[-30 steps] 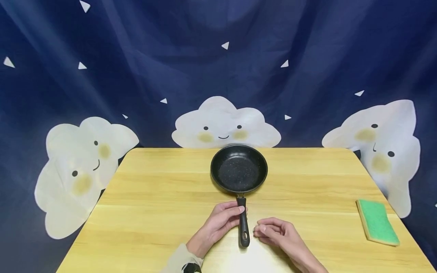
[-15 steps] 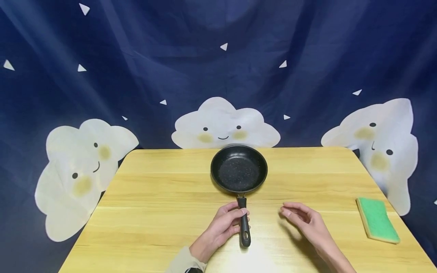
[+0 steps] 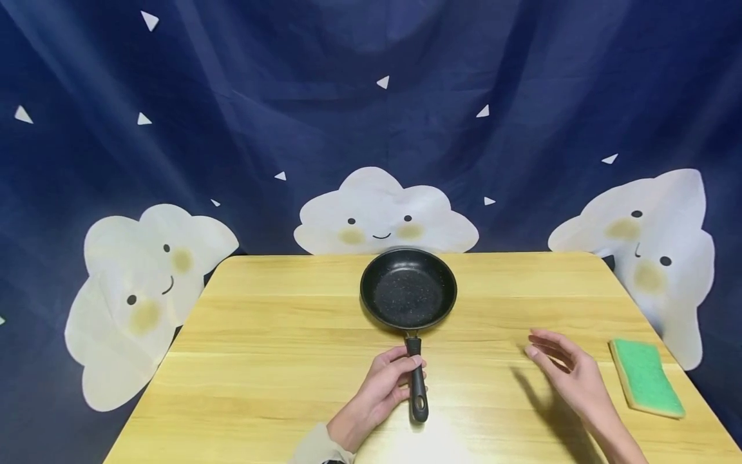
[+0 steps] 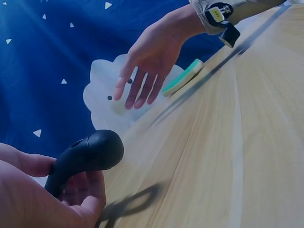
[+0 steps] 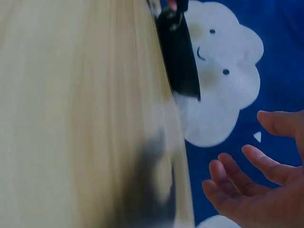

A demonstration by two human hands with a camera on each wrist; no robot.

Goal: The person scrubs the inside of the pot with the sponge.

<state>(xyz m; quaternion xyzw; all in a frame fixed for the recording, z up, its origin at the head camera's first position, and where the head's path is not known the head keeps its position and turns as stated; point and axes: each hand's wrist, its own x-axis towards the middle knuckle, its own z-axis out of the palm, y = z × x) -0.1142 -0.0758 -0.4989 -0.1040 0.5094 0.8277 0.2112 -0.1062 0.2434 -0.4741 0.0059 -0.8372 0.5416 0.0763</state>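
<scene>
A black frying pan (image 3: 408, 293) lies on the wooden table, its handle pointing toward me. My left hand (image 3: 379, 390) grips that handle, thumb on top and fingers curled round from below; the left wrist view shows the handle's rounded end (image 4: 97, 149) sticking out of the grip. To the right, my right hand (image 3: 570, 370) hovers above the table with loosely bent fingers and nothing in them. In the right wrist view the fingers (image 5: 232, 183) are spread apart. A green sponge (image 3: 646, 377) with a pale yellow underside lies just right of that hand, apart from it.
The wooden table (image 3: 278, 335) has rounded far corners. Behind it hangs a dark blue curtain (image 3: 324, 96) printed with white clouds and small triangles. The sponge is close to the table's right edge.
My right hand has moved from beside the pan handle to the right, near the sponge. The left hand keeps its grip on the handle, and the pan stays in place.
</scene>
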